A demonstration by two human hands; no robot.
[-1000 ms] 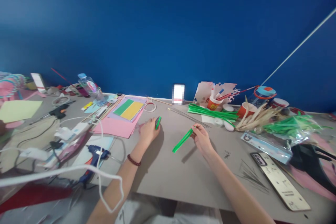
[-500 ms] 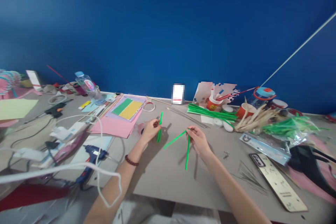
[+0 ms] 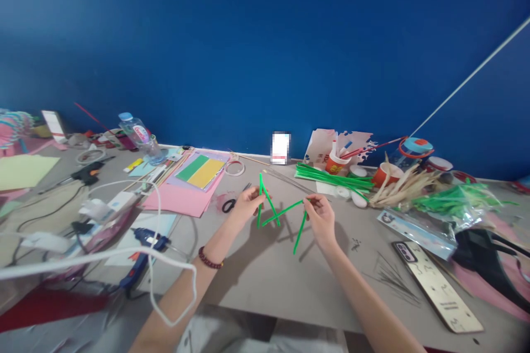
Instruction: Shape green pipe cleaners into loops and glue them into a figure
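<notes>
My left hand point(image 3: 247, 204) pinches the top of a bent green strip point(image 3: 265, 204), whose two legs hang down in an inverted V above the grey table point(image 3: 265, 281). My right hand point(image 3: 319, 216) pinches a second bent green strip point(image 3: 298, 227); one leg points left toward the first strip, the other points down. The two strips cross near the middle, between my hands. Black-handled scissors point(image 3: 231, 203) lie on the table just left of my left hand.
Pink paper point(image 3: 182, 199) with green and yellow sheets lies at left, a blue glue gun point(image 3: 143, 242) and white cable point(image 3: 124, 265) nearer me. More green strips point(image 3: 333, 177), cups and sticks are at back right. A wooden ruler point(image 3: 439, 285) lies at right.
My left hand lifted its green strip off the table and its legs opened out. Both hands moved closer together, so the two strips now cross. The scissors show where my left hand was.
</notes>
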